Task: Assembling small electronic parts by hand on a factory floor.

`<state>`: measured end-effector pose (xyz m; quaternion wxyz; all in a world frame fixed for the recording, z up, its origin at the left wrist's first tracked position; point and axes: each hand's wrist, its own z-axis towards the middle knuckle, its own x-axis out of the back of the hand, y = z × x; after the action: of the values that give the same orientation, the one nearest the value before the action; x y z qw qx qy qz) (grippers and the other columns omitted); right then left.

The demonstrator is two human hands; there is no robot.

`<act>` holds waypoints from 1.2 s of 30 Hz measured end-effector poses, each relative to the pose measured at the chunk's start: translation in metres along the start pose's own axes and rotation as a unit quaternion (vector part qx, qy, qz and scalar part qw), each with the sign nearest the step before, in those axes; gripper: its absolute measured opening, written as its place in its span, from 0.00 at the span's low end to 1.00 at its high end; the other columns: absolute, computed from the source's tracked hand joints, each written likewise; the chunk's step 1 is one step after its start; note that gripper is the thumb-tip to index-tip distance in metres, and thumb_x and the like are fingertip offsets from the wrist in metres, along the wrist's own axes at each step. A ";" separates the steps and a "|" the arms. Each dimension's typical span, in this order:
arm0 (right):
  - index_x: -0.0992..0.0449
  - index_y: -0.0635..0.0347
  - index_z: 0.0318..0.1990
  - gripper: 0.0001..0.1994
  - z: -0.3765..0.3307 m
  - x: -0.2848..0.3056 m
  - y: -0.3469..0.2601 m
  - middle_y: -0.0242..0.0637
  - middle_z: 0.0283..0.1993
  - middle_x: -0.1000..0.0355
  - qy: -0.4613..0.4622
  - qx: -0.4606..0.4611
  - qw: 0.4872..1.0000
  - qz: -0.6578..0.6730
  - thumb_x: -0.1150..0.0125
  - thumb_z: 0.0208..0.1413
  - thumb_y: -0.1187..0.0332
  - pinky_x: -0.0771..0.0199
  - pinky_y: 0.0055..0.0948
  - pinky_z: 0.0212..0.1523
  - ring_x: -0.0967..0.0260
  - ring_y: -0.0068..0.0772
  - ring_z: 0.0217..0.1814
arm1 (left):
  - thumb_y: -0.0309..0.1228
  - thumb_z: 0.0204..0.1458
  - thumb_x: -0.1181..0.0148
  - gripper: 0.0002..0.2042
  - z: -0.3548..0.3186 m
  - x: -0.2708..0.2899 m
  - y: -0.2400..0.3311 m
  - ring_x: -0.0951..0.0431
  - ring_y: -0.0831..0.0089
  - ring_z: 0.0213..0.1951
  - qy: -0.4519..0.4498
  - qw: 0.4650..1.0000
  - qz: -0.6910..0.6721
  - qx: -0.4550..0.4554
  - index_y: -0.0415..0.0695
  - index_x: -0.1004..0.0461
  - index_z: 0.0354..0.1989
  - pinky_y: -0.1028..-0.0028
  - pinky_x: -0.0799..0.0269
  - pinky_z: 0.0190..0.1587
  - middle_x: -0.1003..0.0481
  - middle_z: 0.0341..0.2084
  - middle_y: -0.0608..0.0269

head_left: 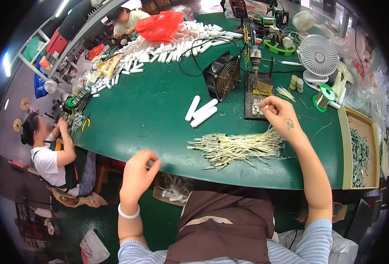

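My right hand point(279, 115) is closed in a pinch over the base of the soldering stand point(258, 99). Whatever its fingertips hold is too small to make out. A thin red wire point(307, 117) shows just right of that hand. Below it lies a wide pile of pale yellow wires point(238, 149) with dark ends. My left hand point(139, 174), a white band on its wrist, hovers at the table's front edge. Its fingers are curled closed, and anything between them is hidden. Three white tubes point(203, 112) lie beyond, near the middle of the table.
A black square fan point(222, 75) stands left of the stand. At the right are a white fan point(318, 57), a solder wire spool point(324, 97) and a shallow box of small parts point(346, 149). White tubes point(172, 48) heap at the back. Two people point(53, 154) work nearby.
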<state>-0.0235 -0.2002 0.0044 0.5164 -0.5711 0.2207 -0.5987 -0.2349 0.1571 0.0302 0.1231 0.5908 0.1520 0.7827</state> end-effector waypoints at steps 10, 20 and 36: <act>0.24 0.65 0.37 0.05 -0.007 -0.014 -0.002 0.22 0.20 0.45 -0.003 0.029 1.000 0.005 0.43 0.53 0.78 0.46 0.20 0.25 0.51 0.14 0.23 | 0.28 0.49 0.35 0.10 0.146 -0.112 0.041 0.25 0.54 0.37 0.047 0.970 0.019 -0.238 0.39 0.26 0.38 0.62 0.29 0.39 0.26 0.32 0.55; 0.23 0.66 0.48 0.10 -0.012 -0.018 -0.010 0.34 0.37 0.30 0.001 0.124 0.992 -0.008 0.45 0.63 0.71 0.35 0.22 0.34 0.36 0.22 0.32 | 0.27 0.60 0.42 0.11 0.142 -0.101 0.090 0.26 0.82 0.39 -0.079 0.901 -0.412 -0.111 0.37 0.29 0.49 0.78 0.29 0.43 0.25 0.38 0.67; 0.24 0.67 0.50 0.14 -0.014 -0.030 -0.015 0.33 0.39 0.24 -0.069 -0.028 0.970 0.233 0.45 0.66 0.64 0.30 0.22 0.46 0.29 0.19 0.42 | 0.21 0.51 0.34 0.08 0.157 -0.133 0.131 0.24 0.81 0.39 0.037 0.787 -0.608 -0.103 0.39 0.19 0.40 0.80 0.28 0.41 0.23 0.43 0.64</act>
<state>-0.0467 -0.1731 -0.0002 0.6392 -0.5583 0.3286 -0.4144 -0.0490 0.0009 0.0031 0.6275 0.3305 0.4029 0.5785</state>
